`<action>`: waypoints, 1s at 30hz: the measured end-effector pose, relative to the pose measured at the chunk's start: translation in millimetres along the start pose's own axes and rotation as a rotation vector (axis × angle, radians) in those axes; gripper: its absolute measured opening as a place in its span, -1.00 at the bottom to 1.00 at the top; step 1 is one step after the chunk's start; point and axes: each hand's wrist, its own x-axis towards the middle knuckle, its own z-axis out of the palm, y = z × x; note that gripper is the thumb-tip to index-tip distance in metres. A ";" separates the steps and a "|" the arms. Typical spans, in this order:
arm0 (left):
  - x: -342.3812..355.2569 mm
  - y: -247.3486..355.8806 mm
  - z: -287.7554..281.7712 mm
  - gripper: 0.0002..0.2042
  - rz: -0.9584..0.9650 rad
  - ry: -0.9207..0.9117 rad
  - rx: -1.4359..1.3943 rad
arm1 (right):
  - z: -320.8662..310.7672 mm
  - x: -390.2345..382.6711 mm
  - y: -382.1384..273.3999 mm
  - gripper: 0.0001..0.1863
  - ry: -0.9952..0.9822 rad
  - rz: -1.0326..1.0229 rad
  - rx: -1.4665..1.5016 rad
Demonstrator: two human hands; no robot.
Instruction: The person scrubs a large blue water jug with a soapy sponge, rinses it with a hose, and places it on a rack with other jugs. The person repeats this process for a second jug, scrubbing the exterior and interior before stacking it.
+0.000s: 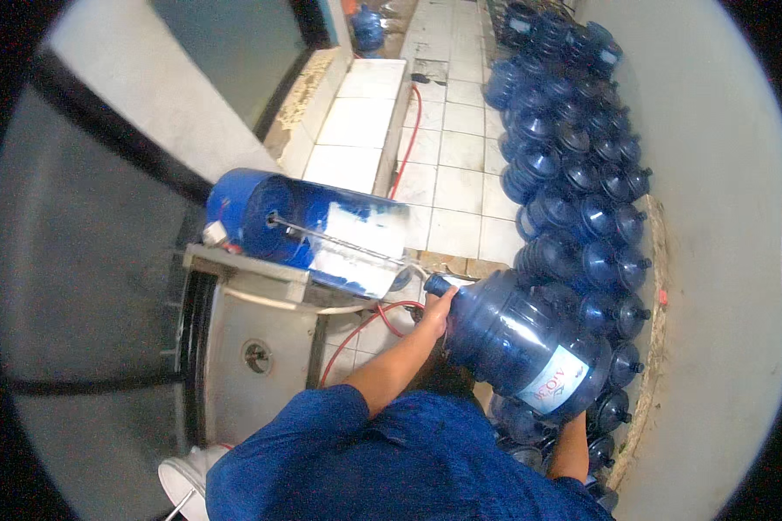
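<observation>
My left hand (440,313) grips the neck of a large translucent blue water jug (504,321), which lies tilted nearly sideways in front of me. My right hand (572,432) is at the jug's base, its fingers mostly hidden beneath it. To the left of the jug's mouth lies a blue cylindrical vessel (243,252) with an open side and a white inner area. A long metal rod (339,241) runs along inside it. A pale hose (321,307) and a red hose (343,347) run below the vessel.
Many blue jugs (599,217) lie stacked along the right wall (721,217). A metal sink (256,399) is at left, with a white bucket (182,478) beside me. Ahead are a tiled ledge (356,122), a tiled floor (452,148) and another jug (367,30).
</observation>
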 end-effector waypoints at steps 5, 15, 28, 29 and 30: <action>114.1 -4.3 42.3 -0.34 -0.251 0.223 0.168 | 89.3 111.5 -19.2 -0.41 -0.033 0.052 0.010; 238.7 152.3 -96.3 -0.52 -0.002 0.341 -0.021 | 284.5 221.2 115.1 -0.44 -0.511 0.318 -0.086; 24.6 486.8 -139.8 -0.17 0.679 0.648 0.672 | 454.4 19.8 281.2 -0.22 -0.463 0.840 -0.957; 27.2 513.7 -181.7 -0.15 0.712 0.804 0.714 | 463.8 -0.1 292.6 -0.23 -0.480 0.798 -0.979; 31.1 537.3 -220.0 -0.11 0.736 0.866 0.621 | 471.9 -17.2 302.8 -0.24 -0.493 0.751 -0.995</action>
